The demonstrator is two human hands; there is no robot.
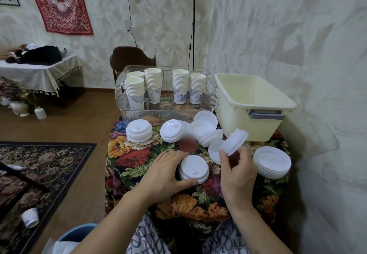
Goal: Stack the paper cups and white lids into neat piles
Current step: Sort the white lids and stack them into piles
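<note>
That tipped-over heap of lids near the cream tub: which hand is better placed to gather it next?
Probably the right hand: it hovers just in front of the toppled lids, though it already pinches some lids. The left hand is busy cupping the near pile.

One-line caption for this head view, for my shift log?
Left hand steadies a lid pile while right hand lifts tilted lids; cup stacks stand in the clear tray.

Five stacks of white paper cups [158, 84] with blue print are stood upright at the back. White lids [193, 169] are piled in several low stacks nearer the front; a few [206, 128] are tumbled loosely together, and one small stack [235, 141] is held tilted above them.
</note>
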